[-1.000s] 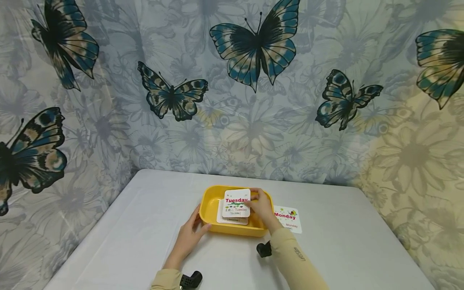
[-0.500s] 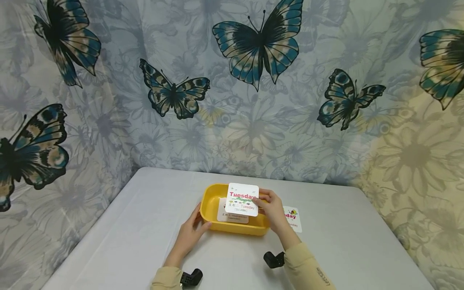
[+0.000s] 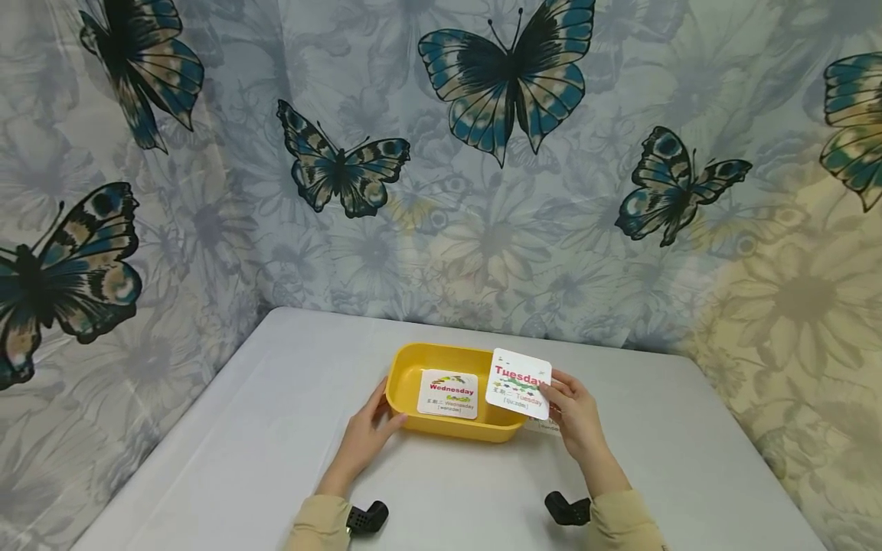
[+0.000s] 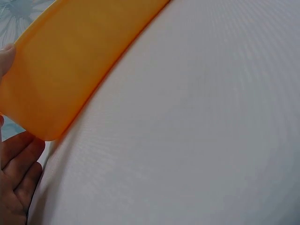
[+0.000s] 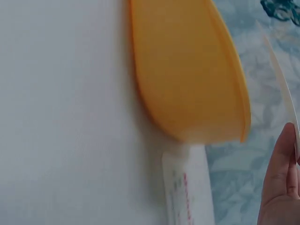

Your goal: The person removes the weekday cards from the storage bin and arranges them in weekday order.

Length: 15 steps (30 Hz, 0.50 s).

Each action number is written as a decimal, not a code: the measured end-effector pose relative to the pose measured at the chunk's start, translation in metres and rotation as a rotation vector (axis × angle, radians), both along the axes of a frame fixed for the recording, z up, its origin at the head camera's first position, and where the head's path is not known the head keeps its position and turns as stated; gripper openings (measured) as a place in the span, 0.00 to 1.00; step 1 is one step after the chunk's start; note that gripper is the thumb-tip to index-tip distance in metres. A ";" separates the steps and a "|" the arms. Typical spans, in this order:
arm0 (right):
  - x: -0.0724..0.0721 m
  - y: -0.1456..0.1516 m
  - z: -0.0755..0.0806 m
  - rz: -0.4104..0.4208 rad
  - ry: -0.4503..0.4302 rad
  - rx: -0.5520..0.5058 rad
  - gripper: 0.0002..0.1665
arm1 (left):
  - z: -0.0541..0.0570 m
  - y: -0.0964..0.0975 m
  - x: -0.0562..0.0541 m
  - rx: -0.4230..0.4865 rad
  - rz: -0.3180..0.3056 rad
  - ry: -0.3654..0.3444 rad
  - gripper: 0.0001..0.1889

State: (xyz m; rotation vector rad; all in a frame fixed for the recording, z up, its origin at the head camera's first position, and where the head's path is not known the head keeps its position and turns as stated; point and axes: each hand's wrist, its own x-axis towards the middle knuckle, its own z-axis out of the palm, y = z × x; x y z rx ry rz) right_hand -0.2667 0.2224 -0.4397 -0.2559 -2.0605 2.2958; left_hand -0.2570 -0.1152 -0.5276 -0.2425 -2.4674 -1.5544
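Note:
My right hand (image 3: 582,421) pinches a white "Tuesday" flashcard (image 3: 518,383) by its right edge, raised over the right end of a yellow plastic tray (image 3: 455,430). In the right wrist view this card (image 5: 281,84) appears edge-on above the fingers. A "Wednesday" flashcard (image 3: 448,394) lies face up inside the tray. My left hand (image 3: 365,436) holds the tray's left end, thumb at the near rim and fingers by the end wall. Another flashcard (image 3: 543,426) lies on the table beside the tray's right end, mostly hidden by the tray, the raised card and my right hand.
A white-covered table (image 3: 455,490) carries the tray. Behind and at both sides hangs a floral cloth (image 3: 372,268) with printed butterflies. Black wrist cameras (image 3: 568,509) sit at both cuffs.
My right hand has lifted the Tuesday card off the Wednesday card and carried it rightward to the tray's right end. The left hand stays at the tray. The view has shifted slightly.

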 end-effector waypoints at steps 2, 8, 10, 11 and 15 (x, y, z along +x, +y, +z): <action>0.003 0.013 -0.004 -0.025 -0.025 -0.008 0.34 | 0.000 0.000 0.000 -0.002 -0.001 0.002 0.43; 0.009 0.052 -0.014 -0.093 -0.085 0.049 0.38 | 0.000 0.000 0.000 -0.008 -0.008 0.035 0.43; 0.010 0.065 -0.018 -0.113 -0.105 0.070 0.38 | 0.000 0.000 0.001 -0.005 -0.007 0.036 0.43; 0.010 0.072 -0.020 -0.123 -0.115 0.081 0.38 | 0.000 0.000 0.001 -0.005 -0.007 0.037 0.43; 0.009 0.096 -0.028 -0.163 -0.156 0.141 0.38 | 0.000 0.001 0.001 -0.007 -0.007 0.034 0.43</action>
